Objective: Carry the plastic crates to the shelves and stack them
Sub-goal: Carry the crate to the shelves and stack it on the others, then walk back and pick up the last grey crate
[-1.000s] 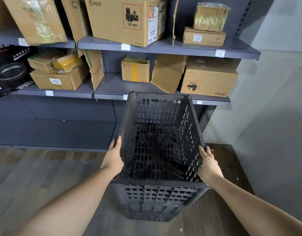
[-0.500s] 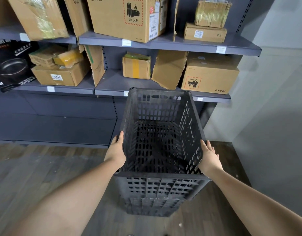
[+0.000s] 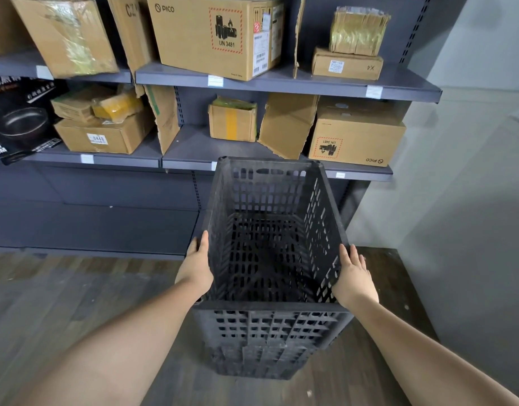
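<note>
A black slotted plastic crate (image 3: 270, 326) hangs in front of me, open side up and empty. My left hand (image 3: 195, 266) presses flat on its left wall near the rim. My right hand (image 3: 353, 278) presses on the right wall the same way. The crate's far rim reaches the front edge of the middle shelf (image 3: 188, 164) of a grey shelving unit. The lowest shelf (image 3: 91, 227) lies to the left behind the crate.
Cardboard boxes (image 3: 356, 136) fill the middle and top shelves; a large box (image 3: 211, 36) sits above. A black pan box (image 3: 18, 118) stands at the far left. A grey wall (image 3: 472, 186) closes the right side. Wooden floor (image 3: 62, 303) lies below.
The crate has come nearer the shelves with both hands on it, and its far rim has risen slightly. My grip looks the same.
</note>
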